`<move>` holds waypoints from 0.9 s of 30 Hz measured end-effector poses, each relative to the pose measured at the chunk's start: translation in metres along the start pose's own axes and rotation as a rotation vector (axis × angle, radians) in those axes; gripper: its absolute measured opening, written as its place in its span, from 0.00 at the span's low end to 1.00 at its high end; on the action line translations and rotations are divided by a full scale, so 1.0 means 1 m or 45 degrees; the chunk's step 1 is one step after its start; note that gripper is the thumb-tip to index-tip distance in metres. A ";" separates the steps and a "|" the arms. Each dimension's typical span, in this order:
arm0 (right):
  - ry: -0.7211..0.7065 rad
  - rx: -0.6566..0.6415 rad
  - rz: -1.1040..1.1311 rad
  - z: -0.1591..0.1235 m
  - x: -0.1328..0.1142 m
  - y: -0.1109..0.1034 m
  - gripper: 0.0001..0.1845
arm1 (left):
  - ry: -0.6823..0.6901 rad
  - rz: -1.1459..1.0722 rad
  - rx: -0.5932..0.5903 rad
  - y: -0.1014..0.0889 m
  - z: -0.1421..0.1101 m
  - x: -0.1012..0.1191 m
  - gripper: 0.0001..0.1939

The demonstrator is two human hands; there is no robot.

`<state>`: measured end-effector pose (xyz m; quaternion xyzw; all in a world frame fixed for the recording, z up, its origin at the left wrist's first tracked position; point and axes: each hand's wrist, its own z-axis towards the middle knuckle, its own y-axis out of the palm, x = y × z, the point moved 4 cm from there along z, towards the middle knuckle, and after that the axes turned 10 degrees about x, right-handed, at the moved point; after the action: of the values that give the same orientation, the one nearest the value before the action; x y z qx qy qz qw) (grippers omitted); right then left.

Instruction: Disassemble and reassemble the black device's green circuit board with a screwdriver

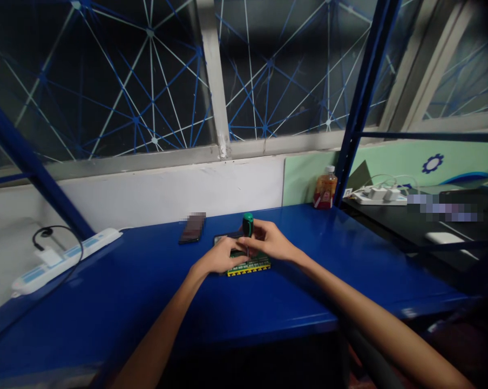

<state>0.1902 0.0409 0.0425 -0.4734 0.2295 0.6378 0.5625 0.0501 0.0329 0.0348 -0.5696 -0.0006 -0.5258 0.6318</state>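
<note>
A screwdriver with a green and black handle [248, 224] stands nearly upright at the middle of the table. My right hand [273, 241] is closed on it, fingers at the lower part of the handle. Beneath the tool lies a flat green piece with a yellow patterned edge [250, 270], which looks like a circuit board. My left hand [222, 255] rests at its left side, thumb and fingers bent together near the screwdriver's shaft. What the left fingertips hold is hidden. A dark-edged flat object [223, 236] shows partly behind my hands.
A phone [192, 228] lies behind my left hand on the blue table [155, 302]. A white power strip [68, 262] with a plugged-in cable is at left. A drink bottle [325, 187] stands back right, beside a blue post. Another power strip [379, 195] sits on a black table.
</note>
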 end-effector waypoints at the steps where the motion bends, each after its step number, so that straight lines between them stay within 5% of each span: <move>1: 0.000 0.006 0.000 0.000 0.000 0.000 0.14 | -0.009 0.008 0.004 0.000 0.000 0.000 0.10; 8: -0.007 0.073 -0.080 0.000 0.001 -0.002 0.17 | -0.080 0.063 0.126 -0.001 0.002 -0.004 0.09; 27: 0.022 0.077 0.038 0.002 -0.001 -0.003 0.17 | 0.017 0.080 0.061 -0.001 0.001 0.001 0.07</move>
<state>0.1926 0.0428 0.0455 -0.4582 0.2604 0.6349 0.5649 0.0501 0.0332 0.0368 -0.5504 0.0090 -0.5092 0.6616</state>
